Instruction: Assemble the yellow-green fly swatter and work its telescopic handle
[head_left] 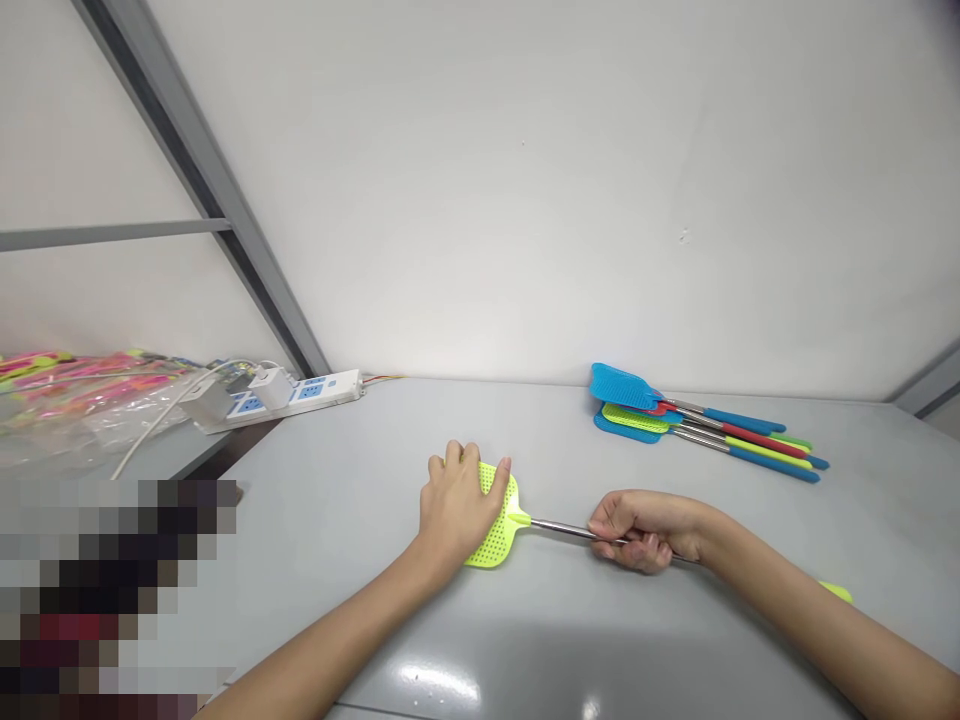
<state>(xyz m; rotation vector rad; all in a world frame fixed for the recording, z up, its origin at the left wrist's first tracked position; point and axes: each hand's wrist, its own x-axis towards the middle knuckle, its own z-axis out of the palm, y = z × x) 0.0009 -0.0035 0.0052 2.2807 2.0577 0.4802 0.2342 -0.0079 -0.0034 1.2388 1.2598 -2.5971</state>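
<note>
At your far left, clear bags of brightly coloured pieces (112,400) are cut off by the edge, and what the pixelated patch (90,600) below them covers cannot be made out. One power strip (330,391) carries two white adapters (271,388). Your left hand (459,503) lies over the head of one yellow-green fly swatter (562,528), hiding much of it; whether those fingers clamp it or only rest there, you can't tell. The swatter is low over the grey table (360,590) before you, head pointing left, its long axis running rightward and slightly toward you. Your right hand (634,532) is closed around its metal shaft. Behind, to the right, lies a pile of swatters (739,436), at least five, overlapping too much for a sure count. Your right forearm hides most of the handle; only a yellow-green end (836,591) shows beyond it.
</note>
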